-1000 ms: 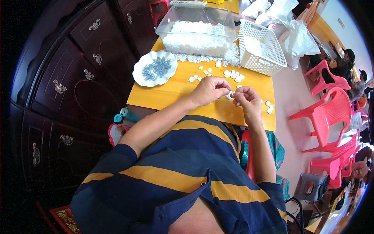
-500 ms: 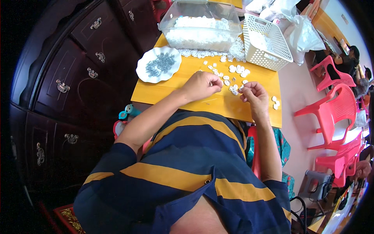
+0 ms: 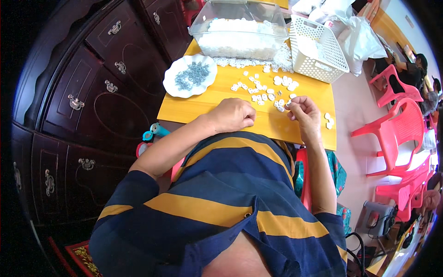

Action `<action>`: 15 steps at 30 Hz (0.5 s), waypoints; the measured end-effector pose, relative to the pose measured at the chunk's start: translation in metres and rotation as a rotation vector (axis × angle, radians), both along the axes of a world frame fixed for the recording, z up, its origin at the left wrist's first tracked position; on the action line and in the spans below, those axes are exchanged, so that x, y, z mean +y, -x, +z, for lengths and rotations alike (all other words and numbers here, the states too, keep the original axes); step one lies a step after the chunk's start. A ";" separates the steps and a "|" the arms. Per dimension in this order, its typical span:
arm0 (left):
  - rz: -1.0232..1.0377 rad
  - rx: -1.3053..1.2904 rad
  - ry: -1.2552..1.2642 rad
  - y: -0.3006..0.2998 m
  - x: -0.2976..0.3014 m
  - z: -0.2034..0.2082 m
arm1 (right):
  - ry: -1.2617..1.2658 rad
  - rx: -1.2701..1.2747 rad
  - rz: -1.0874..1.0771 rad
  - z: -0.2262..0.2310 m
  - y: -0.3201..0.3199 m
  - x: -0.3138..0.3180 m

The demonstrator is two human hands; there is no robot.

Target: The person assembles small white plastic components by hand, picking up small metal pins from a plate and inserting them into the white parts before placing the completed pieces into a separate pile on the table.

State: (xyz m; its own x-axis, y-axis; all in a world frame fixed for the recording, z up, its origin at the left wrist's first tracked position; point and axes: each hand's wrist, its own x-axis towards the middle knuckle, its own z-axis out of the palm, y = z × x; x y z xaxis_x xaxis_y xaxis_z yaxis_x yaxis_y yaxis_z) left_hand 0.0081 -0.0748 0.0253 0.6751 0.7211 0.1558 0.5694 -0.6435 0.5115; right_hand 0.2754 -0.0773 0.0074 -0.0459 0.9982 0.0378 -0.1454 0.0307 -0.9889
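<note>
My left hand (image 3: 234,114) rests low over the yellow table (image 3: 203,108), its fingers curled and pressed together. Whatever they hold, if anything, is hidden. To its right, my right hand (image 3: 305,115) pinches a small white plastic piece (image 3: 289,103) between thumb and fingertips. Just beyond both hands lie several loose white plastic pieces (image 3: 264,97), some oval and some squarish with holes. Another little group of white pieces (image 3: 329,121) sits right of my right hand. Farther left stands a white scalloped plate (image 3: 171,87) with a heap of small grey metal parts (image 3: 193,76).
At the back, a clear plastic bin (image 3: 237,44) is full of white pieces, with more spilled around it. A cream perforated basket (image 3: 318,69) stands at the back right beside white plastic bags (image 3: 362,44). Dark drawers (image 3: 92,92) line the left; pink chairs (image 3: 392,129) stand right.
My left hand has drawn back toward me and a little left, its fingers curling downward, so more white pieces show beyond it. My right hand stays almost where it was, still pinching.
</note>
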 end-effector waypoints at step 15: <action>0.022 -0.221 -0.067 -0.031 0.005 0.045 | -0.015 -0.011 0.017 0.015 -0.014 -0.005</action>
